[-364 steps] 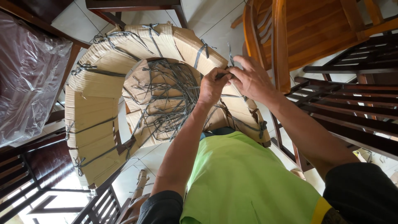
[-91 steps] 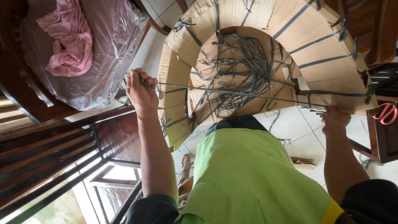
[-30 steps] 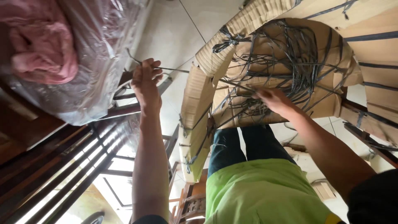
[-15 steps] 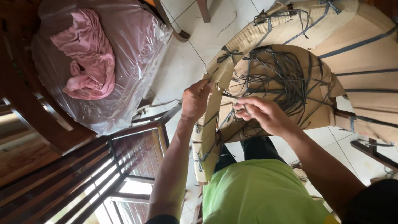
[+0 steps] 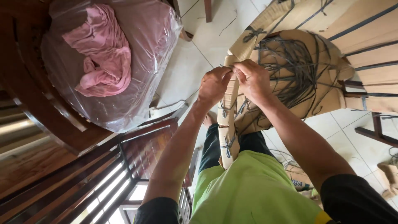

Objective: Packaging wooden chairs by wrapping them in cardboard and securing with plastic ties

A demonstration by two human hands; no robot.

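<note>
Pinching together at the front edge of a cardboard-wrapped piece of furniture (image 5: 315,62), both hands meet at the middle of the view, which looks down from the person's head. The left hand (image 5: 213,85) is closed, fingertips gripping the cardboard edge or a thin dark cord (image 5: 290,62) there; which of the two cannot be told. The right hand (image 5: 253,81) is closed too, thumb and fingers pressed against the same spot, touching the left hand.

The wrapped furniture fills the upper right. Brown cardboard sheets cover it, and dark cord runs across them in straight bands, with a loose tangle of cord lying in the rounded middle part. A narrow cardboard-covered strip (image 5: 227,124) hangs down from under the hands toward the person's lime-green shirt (image 5: 253,191), tied at intervals with small cord knots.

To the upper left, well apart from the hands, a dark wooden chair (image 5: 45,120) carries a cushion sealed in clear plastic (image 5: 137,83), with a crumpled pink cloth (image 5: 101,54) lying on it. Slatted dark wooden furniture (image 5: 103,178) stands at the lower left. Pale floor tiles (image 5: 186,70) show between the chair and the cardboard, and more dark wood frames (image 5: 375,132) stand at the right edge.
</note>
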